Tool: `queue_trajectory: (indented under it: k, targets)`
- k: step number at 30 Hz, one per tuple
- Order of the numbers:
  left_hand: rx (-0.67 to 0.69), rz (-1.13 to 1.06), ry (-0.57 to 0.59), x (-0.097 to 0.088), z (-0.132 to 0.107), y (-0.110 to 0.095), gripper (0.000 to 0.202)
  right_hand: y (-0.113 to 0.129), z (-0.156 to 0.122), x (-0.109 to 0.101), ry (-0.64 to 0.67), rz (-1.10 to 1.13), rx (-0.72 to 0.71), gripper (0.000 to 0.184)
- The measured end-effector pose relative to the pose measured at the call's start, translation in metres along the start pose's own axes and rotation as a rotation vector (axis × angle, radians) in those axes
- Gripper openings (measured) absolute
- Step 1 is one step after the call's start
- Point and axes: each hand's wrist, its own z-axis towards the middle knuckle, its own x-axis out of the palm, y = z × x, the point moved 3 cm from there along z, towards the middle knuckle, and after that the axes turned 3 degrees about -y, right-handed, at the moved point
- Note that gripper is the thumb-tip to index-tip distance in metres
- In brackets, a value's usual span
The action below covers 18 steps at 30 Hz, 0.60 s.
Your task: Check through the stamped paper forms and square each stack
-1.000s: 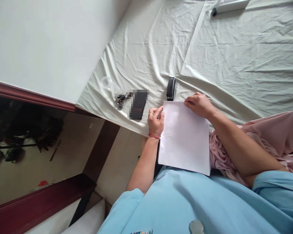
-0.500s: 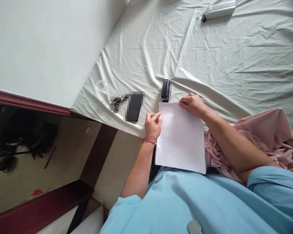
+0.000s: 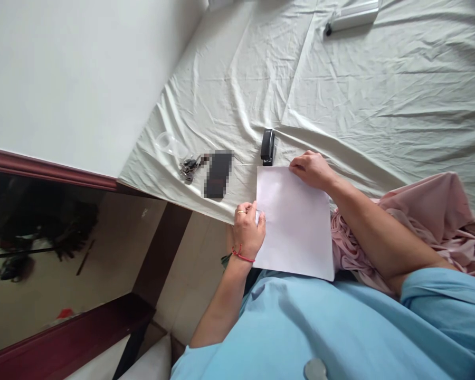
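White sheets of paper [image 3: 295, 227], which look like a thin stack, lie in front of my body. Along their left edge, my left hand [image 3: 248, 228] is closed with thumb and fingers on the paper's side. My right hand [image 3: 311, 169] pinches the top edge near the upper right, its fingers bent over the paper. Just beyond the top left corner stands a black stapler [image 3: 267, 148], touched by neither hand. The underside of the paper is hidden.
Left of the paper lie a blurred dark flat object [image 3: 219, 174], a bunch of keys [image 3: 189, 168] and a clear plastic cup [image 3: 168, 142]. A silvery box-like object [image 3: 352, 18] is far off on the pale sheet [image 3: 352, 95]. Pink cloth [image 3: 423, 203] is bunched at right.
My left hand has slid down the paper's left edge toward my body. My right hand keeps its hold at the top edge, and the stapler has stayed put.
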Motion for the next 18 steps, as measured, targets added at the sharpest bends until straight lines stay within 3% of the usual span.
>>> queue_trajectory:
  k: [13,18]
  targets:
    - [-0.205,-0.076,0.039,-0.001,0.004,0.006,0.006,-0.002,0.001,0.001,-0.012,0.004,-0.002,0.025]
    - [-0.257,-0.051,0.1,-0.006,0.011,0.002,0.02,-0.001,0.001,0.0,-0.008,0.002,-0.009,0.026]
